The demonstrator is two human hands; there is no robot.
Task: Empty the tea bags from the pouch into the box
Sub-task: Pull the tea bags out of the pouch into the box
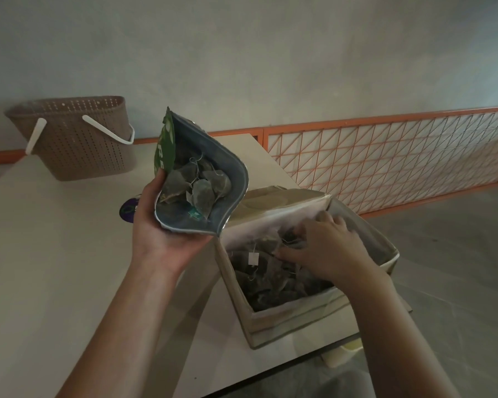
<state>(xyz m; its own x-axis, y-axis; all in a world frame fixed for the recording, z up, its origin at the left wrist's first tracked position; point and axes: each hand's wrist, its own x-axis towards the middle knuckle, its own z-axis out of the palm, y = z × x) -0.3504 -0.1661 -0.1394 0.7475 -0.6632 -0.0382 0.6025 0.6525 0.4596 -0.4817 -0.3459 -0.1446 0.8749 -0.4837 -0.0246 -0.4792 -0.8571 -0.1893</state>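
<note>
1. Across the left and lower middle of the frame spreads a pale table (41,268), which bears everything else on it.
2. At the right of the frame, behind the table, runs an orange-framed wire grid panel (385,165) along the foot of a grey wall.
3. At lower right of centre, on the table's right edge, stands the open box (293,314), pale-sided with its lid flap folded back toward the wall; it holds a dark heap of tea bags (270,280), one small white tag showing among them.
4. At upper left, at the table's far end, sits a brown perforated basket (78,145) with a white handle hanging down its side.
5. Just above centre, the pouch (230,179) is held tilted, green outside and silvery inside, its mouth gaping toward the camera and its lower corner just above the box's left rim; several pyramid tea bags with strings lie inside it.
6. Below the pouch, the left hand (161,234) cups it from underneath, palm up, thumb pressed on the green face, fingers curled behind.
7. At right of centre, the right hand (325,251) reaches into the box palm down, fingers spread and resting on the tea bags; whether it grips any I cannot tell.
8. Left of the pouch, a small purple round object (128,209) peeks out on the table behind the left hand.
</note>
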